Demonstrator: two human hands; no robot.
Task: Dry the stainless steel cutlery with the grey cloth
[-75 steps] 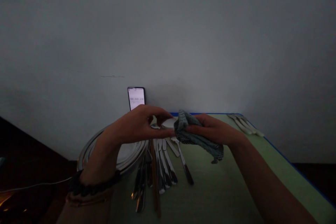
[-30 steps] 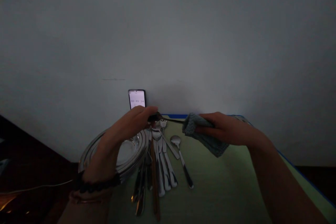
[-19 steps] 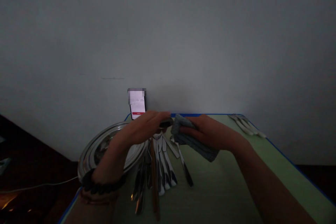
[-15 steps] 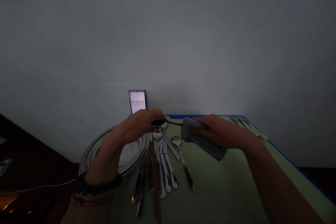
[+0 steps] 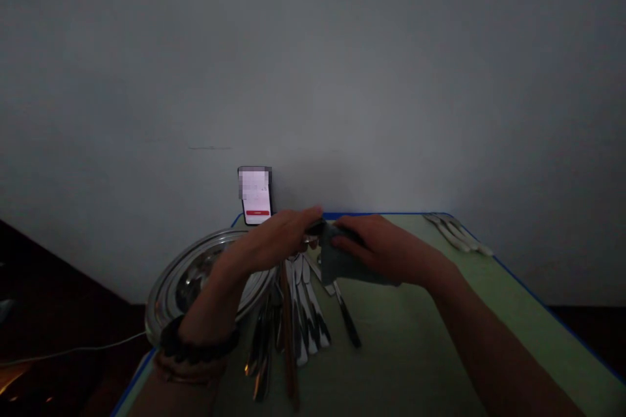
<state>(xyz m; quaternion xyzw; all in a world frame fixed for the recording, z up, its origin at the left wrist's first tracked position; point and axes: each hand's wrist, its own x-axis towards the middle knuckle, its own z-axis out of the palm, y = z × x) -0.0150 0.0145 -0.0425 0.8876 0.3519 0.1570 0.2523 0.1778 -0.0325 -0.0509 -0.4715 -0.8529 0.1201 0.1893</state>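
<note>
My left hand [image 5: 274, 241] is pinched on the handle end of a spoon [image 5: 313, 229], held level above the table. My right hand [image 5: 384, 249] is closed on a grey-blue cloth [image 5: 342, 264] that wraps the spoon's other end, so the bowl is hidden. The two hands meet over a row of cutlery [image 5: 300, 313] lying on the green table [image 5: 415, 352]. A dark bracelet sits on my left wrist.
A round steel tray [image 5: 183, 277] lies at the left, partly over the table edge. A lit phone [image 5: 255, 195] leans on the wall behind. Three utensils [image 5: 457, 233] lie at the far right corner. A white cable runs at lower left.
My right hand with the cloth slid left along the spoon, closing the gap to my left hand; a moment earlier the bare handle showed between them.
</note>
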